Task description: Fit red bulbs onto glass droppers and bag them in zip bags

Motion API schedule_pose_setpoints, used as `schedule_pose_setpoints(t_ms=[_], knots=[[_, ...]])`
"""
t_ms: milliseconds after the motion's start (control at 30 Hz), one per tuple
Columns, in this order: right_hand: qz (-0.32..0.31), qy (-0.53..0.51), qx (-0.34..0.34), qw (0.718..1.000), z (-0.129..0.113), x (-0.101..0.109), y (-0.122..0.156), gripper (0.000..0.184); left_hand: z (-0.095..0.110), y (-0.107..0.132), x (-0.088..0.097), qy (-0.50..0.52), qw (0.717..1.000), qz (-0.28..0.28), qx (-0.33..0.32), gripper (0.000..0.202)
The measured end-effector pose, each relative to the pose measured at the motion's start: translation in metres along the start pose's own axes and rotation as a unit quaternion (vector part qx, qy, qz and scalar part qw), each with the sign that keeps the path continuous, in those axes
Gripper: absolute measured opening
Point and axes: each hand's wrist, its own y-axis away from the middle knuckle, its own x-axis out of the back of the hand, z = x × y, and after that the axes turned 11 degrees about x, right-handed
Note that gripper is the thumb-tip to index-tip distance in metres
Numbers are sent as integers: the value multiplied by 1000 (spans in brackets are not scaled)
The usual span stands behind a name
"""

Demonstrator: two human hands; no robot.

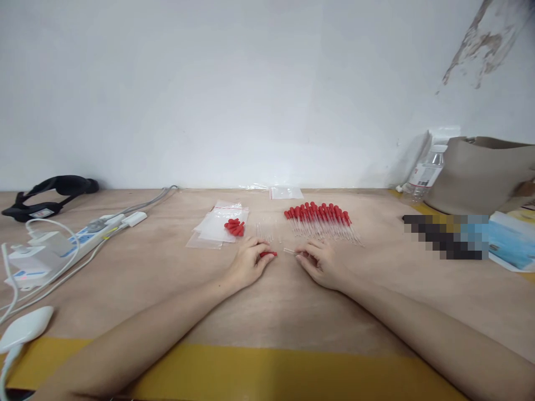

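Bulb point(270, 254) held in left hand point(251, 260), tube point(289, 250) at three o'clock in right hand point(320, 263); hard squeezing might crack the tube

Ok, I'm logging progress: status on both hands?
Left hand: holding red bulb. Right hand: holding slim clear tube. Bulb and tube apart. Red-topped droppers just beyond right hand.

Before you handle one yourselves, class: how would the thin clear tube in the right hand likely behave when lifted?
The clear tube is slender, so it is probably light. Its free end juts straight from the right hand, which suggests stiffness. Its thin, see-through look hints it may be fragile.
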Motion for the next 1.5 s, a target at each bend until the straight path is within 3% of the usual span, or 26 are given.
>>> schedule_pose_setpoints(t_ms=[133, 500, 767, 933, 1067, 1233, 1500], knots=[[-3, -23, -2, 1000, -6, -1, -2, 16, 8, 4, -2, 100, 992, -46, 64, 18], [-36, -43, -6, 998, -13, -4, -2, 18, 4, 4, -12, 270, 948, -110, 126, 23], [-64, -72, 17, 995, -7, -1, -3, 18, 12, 9, -2, 195, 969, -113, 100, 20], [-116, -12, 45, 992, -7, 8, -5, 22, 14, 12, 0, 108, 986, -124, 40, 18], [-117, 45, 55, 991, -11, 6, -5, 27, 15, 12, 0, 61, 992, -113, 4, 18], [-112, 55, 55, 991, -14, -3, -6, 30, 16, 12, 0, 48, 993, -107, -7, 18], [-189, -4, 41, 981, -18, 1, -16, 27, 15, 14, -1, 39, 993, -98, -47, 17]])
